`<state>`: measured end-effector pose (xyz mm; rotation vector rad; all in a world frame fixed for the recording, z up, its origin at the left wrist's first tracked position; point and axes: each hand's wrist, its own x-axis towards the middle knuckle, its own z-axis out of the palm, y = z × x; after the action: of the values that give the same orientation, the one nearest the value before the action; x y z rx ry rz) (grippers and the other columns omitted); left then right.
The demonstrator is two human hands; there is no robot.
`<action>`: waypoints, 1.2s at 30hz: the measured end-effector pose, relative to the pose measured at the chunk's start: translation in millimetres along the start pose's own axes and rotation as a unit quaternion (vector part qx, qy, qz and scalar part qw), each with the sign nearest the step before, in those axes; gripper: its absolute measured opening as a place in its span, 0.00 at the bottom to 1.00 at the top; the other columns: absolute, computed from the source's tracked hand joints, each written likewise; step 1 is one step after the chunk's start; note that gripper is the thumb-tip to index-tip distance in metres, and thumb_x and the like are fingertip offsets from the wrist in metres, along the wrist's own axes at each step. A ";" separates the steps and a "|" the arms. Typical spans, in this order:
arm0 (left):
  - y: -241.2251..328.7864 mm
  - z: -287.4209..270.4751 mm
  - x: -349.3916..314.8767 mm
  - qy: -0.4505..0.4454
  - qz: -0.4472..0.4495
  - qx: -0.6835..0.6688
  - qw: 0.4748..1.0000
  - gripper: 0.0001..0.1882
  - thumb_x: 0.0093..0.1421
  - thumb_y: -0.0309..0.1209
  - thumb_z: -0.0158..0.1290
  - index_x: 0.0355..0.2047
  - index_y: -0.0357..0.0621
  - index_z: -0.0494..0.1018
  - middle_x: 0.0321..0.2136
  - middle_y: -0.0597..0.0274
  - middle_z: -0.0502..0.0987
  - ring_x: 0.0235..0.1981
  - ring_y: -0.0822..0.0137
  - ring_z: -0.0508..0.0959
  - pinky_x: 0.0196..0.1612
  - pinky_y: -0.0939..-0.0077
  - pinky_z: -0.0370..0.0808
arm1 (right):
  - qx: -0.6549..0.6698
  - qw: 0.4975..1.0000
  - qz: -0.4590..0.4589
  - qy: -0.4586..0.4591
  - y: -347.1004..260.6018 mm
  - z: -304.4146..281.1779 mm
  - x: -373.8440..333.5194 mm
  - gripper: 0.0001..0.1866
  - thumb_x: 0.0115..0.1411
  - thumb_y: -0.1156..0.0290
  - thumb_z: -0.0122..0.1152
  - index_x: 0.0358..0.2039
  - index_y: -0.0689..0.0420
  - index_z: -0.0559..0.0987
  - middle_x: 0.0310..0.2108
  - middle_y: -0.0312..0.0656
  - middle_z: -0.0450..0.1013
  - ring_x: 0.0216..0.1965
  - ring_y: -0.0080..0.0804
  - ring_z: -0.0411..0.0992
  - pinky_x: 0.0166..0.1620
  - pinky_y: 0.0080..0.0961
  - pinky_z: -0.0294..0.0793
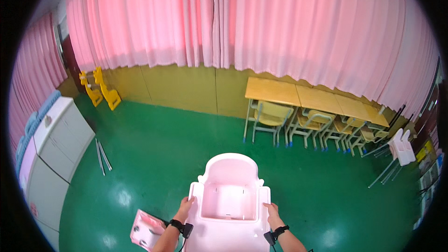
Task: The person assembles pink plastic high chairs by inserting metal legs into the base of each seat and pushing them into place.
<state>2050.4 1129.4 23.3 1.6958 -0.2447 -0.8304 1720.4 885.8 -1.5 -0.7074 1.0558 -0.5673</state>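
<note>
Pale pink tray point(224, 239) nearest the camera at bottom centre, a matching child's seat point(229, 170) just beyond it, a hand at either side.
The left hand point(184, 209) pinches the tray's left edge and the right hand point(272, 215) its right edge; fingers underneath are hidden, and whether legs support the seat cannot be told. If one hand lifts more than the other, the tray could tilt or bind against the seat; if the smooth rim slips from a grip, that side could drop. A pink patterned panel point(145, 228) lies at lower left, close to the left forearm, and could catch a foot, as could the metal tubes point(103, 157) on the green floor point(154, 154) farther left.
</note>
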 end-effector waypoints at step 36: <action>319.9 96.9 599.1 0.005 -0.047 -0.010 0.999 0.26 0.57 0.42 0.57 0.46 0.31 0.70 0.36 0.58 0.77 0.34 0.67 0.76 0.40 0.70 0.73 | -0.007 0.989 0.002 0.148 -286.8 305.2 526.1 0.09 0.33 0.74 0.55 0.20 0.56 0.69 0.22 0.43 0.64 0.29 0.39 0.65 0.33 0.36 0.67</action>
<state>2506.7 619.6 73.1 1.7024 -0.1500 -0.8907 2181.5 396.4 7.7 -0.6461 1.3369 -0.6763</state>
